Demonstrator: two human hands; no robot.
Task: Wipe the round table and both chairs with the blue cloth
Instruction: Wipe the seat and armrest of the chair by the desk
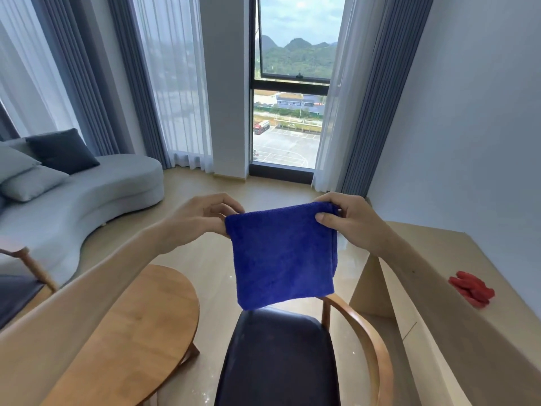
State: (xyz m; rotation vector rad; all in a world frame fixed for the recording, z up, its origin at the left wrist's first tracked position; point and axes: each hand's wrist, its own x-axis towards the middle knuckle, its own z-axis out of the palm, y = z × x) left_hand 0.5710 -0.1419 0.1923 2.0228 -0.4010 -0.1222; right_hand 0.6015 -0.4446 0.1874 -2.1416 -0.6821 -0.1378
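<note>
Hands [202,221] [348,221] pinching blue cloth [282,256] corners

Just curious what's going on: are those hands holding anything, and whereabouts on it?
Yes: a square blue terry cloth, folded, hanging above the chair seat. The left hand pinches its top left corner, the right hand its top right corner.

Folded blue cloth [282,256] hanging in air above dark-seated wooden chair [281,358], round wooden table [140,332] beside, second chair [20,282] perhaps far left.
</note>
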